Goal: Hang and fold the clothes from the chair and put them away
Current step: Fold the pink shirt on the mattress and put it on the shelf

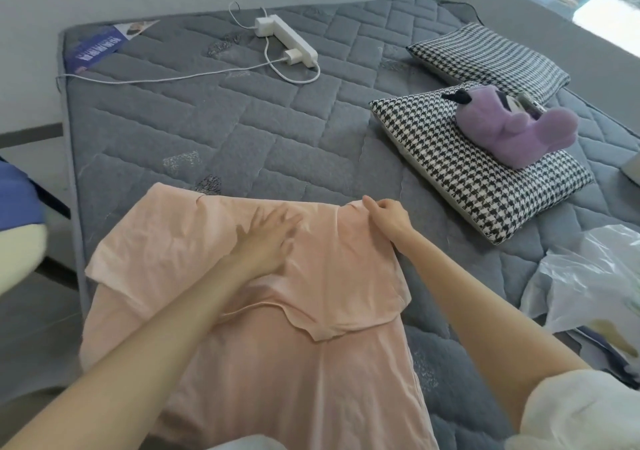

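At the far left, off the bed, a blue cloth is showing at the frame's edge. Next to it, at the bed's near left corner, the pink shirt is lying flat, its far part doubled back toward the person. The left hand is pressing down on that doubled layer with fingers spread wide and flat, while the right hand is pinching the far right corner of the fold between thumb and fingertips. Further right, a plush toy is sitting on a checked pillow, and a plastic bag is lying by the right edge. The likely trouble is coming from the loose parts: the left sleeve is sticking out over the bed's left edge and the lower end is hanging over the near edge, so its weight may be dragging the cloth askew, and a tug from the pinching fingers could be skewing the fold or trapping creases. The shirt's long axis is running from the far fold to the near edge, with what looks like the neckline pointing toward the person.
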`<state>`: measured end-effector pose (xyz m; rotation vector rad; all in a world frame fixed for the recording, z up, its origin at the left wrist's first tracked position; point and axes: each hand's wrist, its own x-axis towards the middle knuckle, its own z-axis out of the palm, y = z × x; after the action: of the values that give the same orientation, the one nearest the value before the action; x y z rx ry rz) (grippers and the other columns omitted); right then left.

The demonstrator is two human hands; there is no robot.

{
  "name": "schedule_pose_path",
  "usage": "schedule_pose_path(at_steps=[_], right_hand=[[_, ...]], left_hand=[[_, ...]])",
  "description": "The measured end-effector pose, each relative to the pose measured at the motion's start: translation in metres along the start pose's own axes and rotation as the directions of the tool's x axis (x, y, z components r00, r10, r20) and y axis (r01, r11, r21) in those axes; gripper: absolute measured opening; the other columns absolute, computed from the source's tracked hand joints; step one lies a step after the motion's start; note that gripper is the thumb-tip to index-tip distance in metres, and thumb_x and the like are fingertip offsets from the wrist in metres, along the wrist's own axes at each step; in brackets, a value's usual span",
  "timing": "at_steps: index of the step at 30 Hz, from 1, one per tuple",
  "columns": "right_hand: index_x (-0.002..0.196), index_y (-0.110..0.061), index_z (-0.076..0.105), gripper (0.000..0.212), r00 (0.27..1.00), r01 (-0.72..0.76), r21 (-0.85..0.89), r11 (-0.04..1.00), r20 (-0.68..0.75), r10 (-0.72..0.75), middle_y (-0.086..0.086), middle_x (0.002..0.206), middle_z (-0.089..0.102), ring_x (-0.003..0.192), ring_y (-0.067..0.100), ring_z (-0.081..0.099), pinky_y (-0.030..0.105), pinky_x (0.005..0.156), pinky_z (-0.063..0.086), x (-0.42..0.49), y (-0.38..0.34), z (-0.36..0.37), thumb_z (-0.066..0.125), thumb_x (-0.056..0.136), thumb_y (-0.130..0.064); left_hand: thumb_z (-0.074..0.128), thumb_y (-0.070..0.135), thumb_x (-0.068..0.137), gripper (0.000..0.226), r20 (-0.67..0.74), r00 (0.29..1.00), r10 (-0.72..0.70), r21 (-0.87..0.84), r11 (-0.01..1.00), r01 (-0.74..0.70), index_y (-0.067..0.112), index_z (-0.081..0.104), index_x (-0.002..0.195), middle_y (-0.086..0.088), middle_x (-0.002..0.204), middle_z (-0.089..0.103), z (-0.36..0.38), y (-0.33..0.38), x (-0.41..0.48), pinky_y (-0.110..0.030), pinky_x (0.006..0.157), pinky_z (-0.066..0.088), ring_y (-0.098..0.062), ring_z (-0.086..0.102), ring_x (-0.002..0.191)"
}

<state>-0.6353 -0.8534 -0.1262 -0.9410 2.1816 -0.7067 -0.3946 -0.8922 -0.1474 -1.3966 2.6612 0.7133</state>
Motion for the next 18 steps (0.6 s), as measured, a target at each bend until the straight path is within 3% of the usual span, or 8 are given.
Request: schedule_pose_path(at_steps=[5,7,8,9,10,11,15,18], right_hand=[[0.083,-0.015,0.069,0.028,0.955,-0.243,0.213,0.946,0.224,0.194,-0.002,0.082,0.065,0.079,0.015,0.062,0.024,0.061,0.047,0.012,-0.009,-0.002,0.067,0.084,-0.043],[0.085,-0.007,0.071,0.032,0.978,-0.209,0.344,0.915,0.098,0.186,0.006,0.082,0.069,0.082,0.025,0.065,0.028,0.069,0.053,0.013,-0.005,-0.003,0.062,0.088,-0.038],[0.089,0.0,0.068,0.038,0.977,-0.195,0.429,0.882,0.002,0.214,0.021,0.101,0.066,0.082,0.031,0.064,0.033,0.074,0.053,0.013,0.001,-0.005,0.059,0.089,-0.037],[0.087,0.003,0.063,0.04,0.961,-0.19,0.512,0.838,-0.078,0.265,0.012,0.077,0.057,0.07,0.025,0.055,0.029,0.068,0.046,0.012,0.008,-0.007,0.057,0.09,-0.037],[0.08,0.001,0.056,0.039,0.936,-0.194,0.575,0.795,-0.135,0.326,-0.003,0.082,0.038,0.067,0.022,0.043,0.028,0.065,0.038,0.012,0.016,-0.008,0.056,0.09,-0.036],[0.072,-0.003,0.049,0.038,0.912,-0.196,0.609,0.769,-0.175,0.371,0.0,0.076,0.037,0.07,0.016,0.032,0.028,0.066,0.027,0.011,0.025,-0.008,0.056,0.09,-0.036],[0.055,-0.02,0.028,0.049,0.893,-0.141,0.504,0.852,-0.307,0.329,-0.005,0.054,0.025,0.054,0.014,0.026,0.026,0.052,0.024,0.004,0.046,0.003,0.051,0.092,-0.042],[0.059,-0.023,0.038,0.048,0.935,-0.172,0.313,0.934,-0.246,0.255,-0.008,0.059,0.041,0.058,0.014,0.042,0.031,0.054,0.031,-0.004,0.043,0.0,0.043,0.088,-0.06]], left_hand=[[0.023,0.047,0.1,0.053,0.092,0.987,-0.132,0.008,0.991,0.132,0.047,0.003,0.148,0.013,0.157,-0.018,0.015,0.003,0.025,-0.075,0.103,0.004,-0.044,-0.019,0.141],[0.021,0.053,0.098,0.052,0.098,0.977,-0.189,0.005,0.982,0.19,0.051,0.002,0.146,0.016,0.157,-0.018,0.015,0.003,0.031,-0.079,0.098,0.002,-0.046,-0.02,0.14],[0.021,0.055,0.097,0.052,0.104,0.973,-0.206,0.013,0.979,0.205,0.053,0.001,0.146,0.017,0.156,-0.019,0.015,0.002,0.034,-0.08,0.097,0.002,-0.047,-0.021,0.139],[0.022,0.057,0.096,0.053,0.108,0.97,-0.217,0.024,0.976,0.216,0.054,0.001,0.145,0.018,0.156,-0.019,0.015,0.001,0.036,-0.081,0.096,0.002,-0.047,-0.023,0.139],[0.022,0.059,0.096,0.053,0.108,0.967,-0.23,0.029,0.973,0.229,0.055,0.001,0.144,0.019,0.156,-0.019,0.014,0.0,0.038,-0.081,0.095,0.001,-0.046,-0.023,0.139],[0.022,0.061,0.095,0.054,0.106,0.963,-0.246,0.027,0.969,0.244,0.056,0.001,0.144,0.02,0.156,-0.019,0.013,-0.002,0.039,-0.081,0.096,0.002,-0.045,-0.023,0.139],[0.021,0.058,0.097,0.052,0.104,0.955,-0.276,0.027,0.961,0.275,0.056,-0.001,0.144,0.015,0.157,-0.019,0.009,-0.008,0.04,-0.079,0.099,0.002,-0.046,-0.022,0.139],[0.022,0.051,0.099,0.052,0.081,0.948,-0.308,0.013,0.951,0.308,0.053,-0.002,0.145,0.009,0.156,-0.025,0.007,-0.002,0.037,-0.078,0.1,0.002,-0.045,-0.022,0.14]])
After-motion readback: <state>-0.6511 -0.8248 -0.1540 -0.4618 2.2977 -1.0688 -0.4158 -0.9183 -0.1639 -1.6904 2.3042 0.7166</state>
